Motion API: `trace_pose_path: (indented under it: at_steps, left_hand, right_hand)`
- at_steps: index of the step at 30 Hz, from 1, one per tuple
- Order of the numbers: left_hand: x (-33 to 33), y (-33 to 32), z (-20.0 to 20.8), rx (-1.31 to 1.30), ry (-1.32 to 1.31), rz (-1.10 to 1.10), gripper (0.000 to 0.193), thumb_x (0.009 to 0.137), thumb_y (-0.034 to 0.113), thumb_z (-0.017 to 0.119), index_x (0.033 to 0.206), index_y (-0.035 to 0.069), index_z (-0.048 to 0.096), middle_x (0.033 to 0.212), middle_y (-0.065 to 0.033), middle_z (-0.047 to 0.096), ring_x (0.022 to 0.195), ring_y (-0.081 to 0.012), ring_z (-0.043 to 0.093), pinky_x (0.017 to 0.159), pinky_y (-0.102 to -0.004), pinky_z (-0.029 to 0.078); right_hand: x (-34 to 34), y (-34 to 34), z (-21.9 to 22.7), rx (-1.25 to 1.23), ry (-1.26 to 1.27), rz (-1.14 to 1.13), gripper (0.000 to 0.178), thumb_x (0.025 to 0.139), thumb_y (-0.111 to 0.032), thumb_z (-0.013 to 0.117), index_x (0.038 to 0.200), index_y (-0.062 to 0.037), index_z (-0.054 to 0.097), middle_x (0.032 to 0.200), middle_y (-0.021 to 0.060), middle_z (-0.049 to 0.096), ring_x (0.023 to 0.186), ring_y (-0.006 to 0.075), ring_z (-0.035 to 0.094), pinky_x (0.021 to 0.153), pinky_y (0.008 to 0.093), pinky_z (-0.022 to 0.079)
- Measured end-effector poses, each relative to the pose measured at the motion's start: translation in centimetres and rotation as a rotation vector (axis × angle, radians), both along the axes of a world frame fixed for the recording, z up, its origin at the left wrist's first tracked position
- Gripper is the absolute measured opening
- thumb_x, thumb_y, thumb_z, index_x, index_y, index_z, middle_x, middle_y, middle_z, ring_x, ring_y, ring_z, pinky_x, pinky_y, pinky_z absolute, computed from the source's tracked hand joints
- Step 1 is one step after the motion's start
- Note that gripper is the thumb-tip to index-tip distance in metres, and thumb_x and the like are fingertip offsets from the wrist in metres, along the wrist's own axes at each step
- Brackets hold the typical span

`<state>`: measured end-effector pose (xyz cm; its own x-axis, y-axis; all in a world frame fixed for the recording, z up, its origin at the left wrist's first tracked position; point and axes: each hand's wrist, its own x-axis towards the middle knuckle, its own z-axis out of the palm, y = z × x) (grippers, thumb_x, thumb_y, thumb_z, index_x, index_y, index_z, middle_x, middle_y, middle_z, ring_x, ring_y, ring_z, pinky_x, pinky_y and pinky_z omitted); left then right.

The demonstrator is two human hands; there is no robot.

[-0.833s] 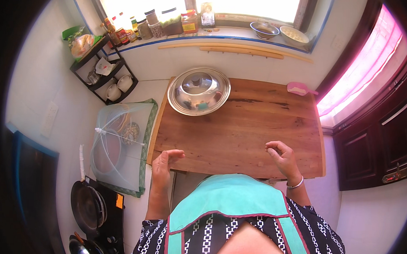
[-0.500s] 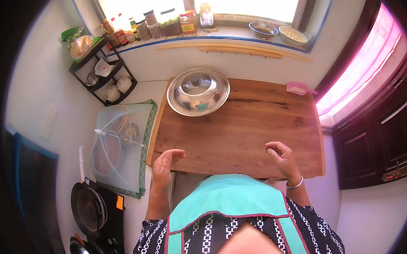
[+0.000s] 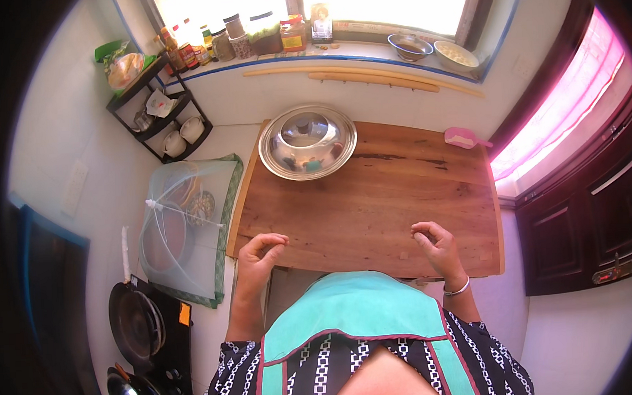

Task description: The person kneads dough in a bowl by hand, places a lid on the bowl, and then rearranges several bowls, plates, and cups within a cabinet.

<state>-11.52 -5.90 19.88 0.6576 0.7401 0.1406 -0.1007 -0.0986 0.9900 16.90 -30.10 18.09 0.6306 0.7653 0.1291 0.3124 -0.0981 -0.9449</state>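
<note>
My left hand (image 3: 261, 256) is over the near left edge of a wooden board (image 3: 392, 195). Its fingers curve loosely and a gap shows between them and the thumb; nothing is in it. At the board's near right part, my right hand (image 3: 439, 246), with a silver bangle on the wrist, is likewise bent and without anything in it. Whether either hand touches the wood I cannot tell. Toward the far left of the board sits a large domed metal lid (image 3: 308, 143) with a knob and a see-through middle; what is beneath it is hidden.
A mesh food cover (image 3: 185, 230) over dishes stands left of the board, with a pan (image 3: 134, 322) nearer me. Behind it is a black corner rack (image 3: 153, 126). A pink scoop (image 3: 460, 137) lies at the far right corner. Rolling pins (image 3: 374, 79) rest along the wall.
The thumb of my left hand has moved a little away from its fingers. My right hand has barely shifted, and the lid and board stay put.
</note>
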Motion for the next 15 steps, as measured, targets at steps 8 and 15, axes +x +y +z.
trace_pose_path:
  at_steps: [8,15]
  left_hand:
    - [1.4,0.0,2.1,0.012,-0.072,-0.025,0.008,0.092,0.004,0.052,0.092,0.0,0.058,0.092,-0.0087,0.065,0.088,-0.0156,0.061,0.082,-0.0268,0.047]
    - [2.0,0.8,11.9,0.503,0.089,-0.3,0.012,0.092,0.007,0.051,0.095,0.0,0.061,0.089,-0.0089,0.065,0.079,-0.0174,0.063,0.072,-0.0269,0.05]
  right_hand:
    - [0.0,-0.2,0.5,0.049,0.088,-0.085,0.003,0.085,-0.001,0.06,0.088,-0.0011,0.059,0.081,0.0011,0.059,0.076,0.0079,0.056,0.068,0.0215,0.046]
    - [4.2,-4.4,8.5,0.606,0.008,-0.132,0.023,0.093,-0.013,0.053,0.073,-0.0055,0.047,0.062,-0.0029,0.038,0.05,0.0053,0.033,0.046,0.02,0.027]
